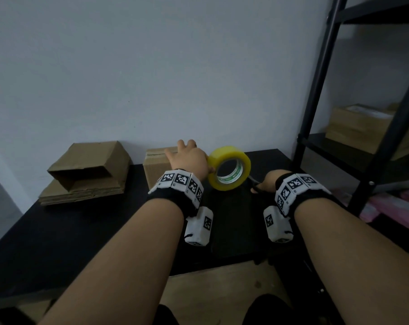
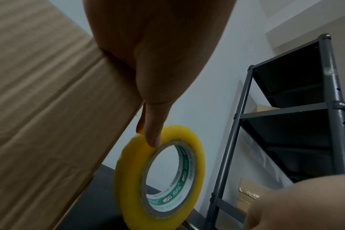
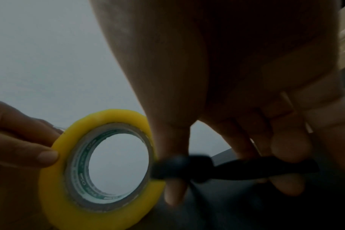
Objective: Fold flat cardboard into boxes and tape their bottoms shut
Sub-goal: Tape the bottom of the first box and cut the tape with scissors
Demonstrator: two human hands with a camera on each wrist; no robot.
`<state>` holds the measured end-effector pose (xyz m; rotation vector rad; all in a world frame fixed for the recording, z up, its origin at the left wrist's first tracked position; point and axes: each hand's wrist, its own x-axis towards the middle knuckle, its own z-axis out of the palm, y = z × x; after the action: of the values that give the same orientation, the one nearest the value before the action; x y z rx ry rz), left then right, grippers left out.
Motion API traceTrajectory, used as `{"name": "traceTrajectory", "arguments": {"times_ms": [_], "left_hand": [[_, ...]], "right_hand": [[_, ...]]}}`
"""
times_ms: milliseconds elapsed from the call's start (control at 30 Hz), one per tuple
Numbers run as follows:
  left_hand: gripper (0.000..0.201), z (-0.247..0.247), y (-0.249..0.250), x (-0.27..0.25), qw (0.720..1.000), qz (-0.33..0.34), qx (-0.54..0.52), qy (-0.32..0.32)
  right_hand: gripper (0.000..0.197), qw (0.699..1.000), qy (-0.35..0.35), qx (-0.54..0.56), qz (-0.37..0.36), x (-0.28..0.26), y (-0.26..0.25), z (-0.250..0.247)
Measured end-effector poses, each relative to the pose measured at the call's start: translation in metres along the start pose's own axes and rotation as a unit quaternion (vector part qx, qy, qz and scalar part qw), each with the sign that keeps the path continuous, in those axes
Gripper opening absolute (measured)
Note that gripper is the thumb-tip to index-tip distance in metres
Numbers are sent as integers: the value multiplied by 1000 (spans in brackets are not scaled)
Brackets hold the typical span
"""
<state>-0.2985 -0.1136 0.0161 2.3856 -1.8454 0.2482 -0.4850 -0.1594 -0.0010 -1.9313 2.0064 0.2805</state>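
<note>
- Our left hand (image 1: 187, 158) rests on top of the box (image 1: 155, 167), fingers spread forward over it, while the thumb (image 2: 151, 132) presses on the side of the tape roll (image 1: 229, 168) and steadies it upright on its edge.
- From the right wrist view, a left fingertip (image 3: 47, 156) also touches the roll's yellow flank, so we take this hand as pinching the roll.
- Our right hand (image 1: 268, 182) sits just right of the roll, fingers curled through and round the black handles of the scissors (image 3: 207, 168).
- The scissors point toward the roll; the blades (image 1: 254, 179) show only as a thin sliver beside it, and we cannot tell whether they are parted.
- The roll stands just right of the box, between our two hands, with its open core facing us and green print on the inner ring.
- The box stands closed side up on the black table (image 1: 58, 242), near the wall, with a strip of clear tape along its top seam.
- Left of the box, well apart, lies a stack of flat cardboard (image 1: 81, 193), and on it a half-opened carton (image 1: 91, 165) tilted on its side.
- Right of the box, beyond the roll, rises a dark metal rack (image 1: 316, 90) with cardboard cartons (image 1: 358, 127) on a shelf.
</note>
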Motion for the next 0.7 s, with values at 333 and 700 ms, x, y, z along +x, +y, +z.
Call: {"name": "traceTrajectory", "arguments": {"times_ms": [333,700], "left_hand": [[48,-1,-1,-1,1000,4,1,-1],[56,-10,-2,-8,1000,16,3,-20]], "right_hand": [[46,999,30,14,23,7,-3,-3],[55,891,247,247,-288,-11,-28,-15]]}}
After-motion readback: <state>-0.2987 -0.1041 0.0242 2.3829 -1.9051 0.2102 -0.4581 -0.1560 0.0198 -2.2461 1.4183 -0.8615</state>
